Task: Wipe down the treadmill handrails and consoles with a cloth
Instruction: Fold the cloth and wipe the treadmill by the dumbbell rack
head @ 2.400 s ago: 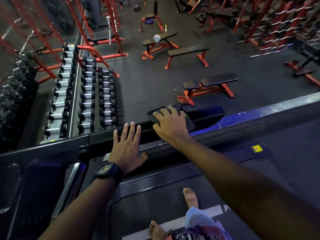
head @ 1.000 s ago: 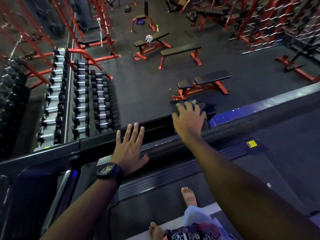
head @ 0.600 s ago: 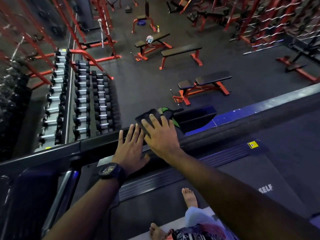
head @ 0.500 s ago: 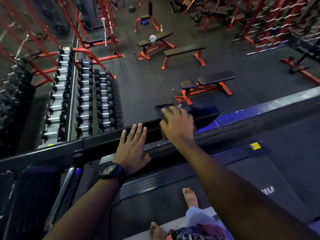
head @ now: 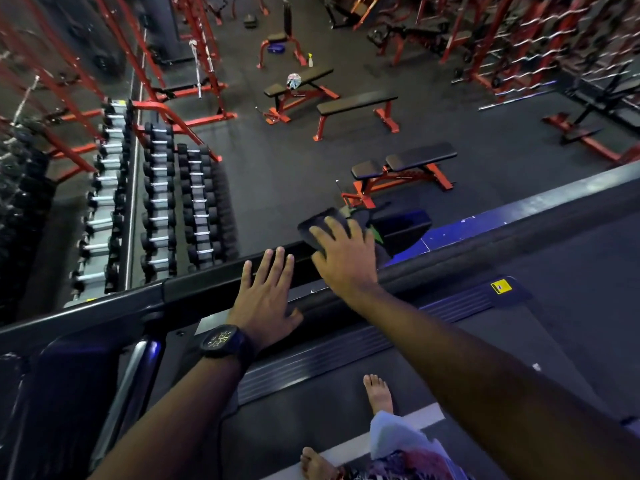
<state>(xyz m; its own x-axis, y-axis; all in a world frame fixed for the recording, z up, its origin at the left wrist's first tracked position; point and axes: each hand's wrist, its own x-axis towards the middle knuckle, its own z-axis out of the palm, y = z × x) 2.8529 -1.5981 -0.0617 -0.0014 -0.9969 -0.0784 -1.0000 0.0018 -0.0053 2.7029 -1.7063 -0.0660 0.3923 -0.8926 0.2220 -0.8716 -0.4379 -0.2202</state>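
I look down over the dark front end of a treadmill (head: 460, 271). My right hand (head: 343, 252) lies flat, fingers spread, pressing a dark cloth with a green patch (head: 318, 225) onto a raised black part of the treadmill front (head: 405, 226). Most of the cloth is hidden under the hand. My left hand (head: 266, 296), with a black watch on its wrist, rests open and flat on the black rail (head: 194, 292) just left of the right hand. The two hands are nearly touching.
Below the rail lies the treadmill belt (head: 311, 410) with two bare feet on it. Beyond the rail are a dumbbell rack (head: 159, 202) at left, red benches (head: 401, 168) in the middle and red racks (head: 519, 39) at the back.
My right hand with the cloth has swept back and forth along the treadmill front and now sits left again, close to the left hand. The left hand has stayed flat on the rail.
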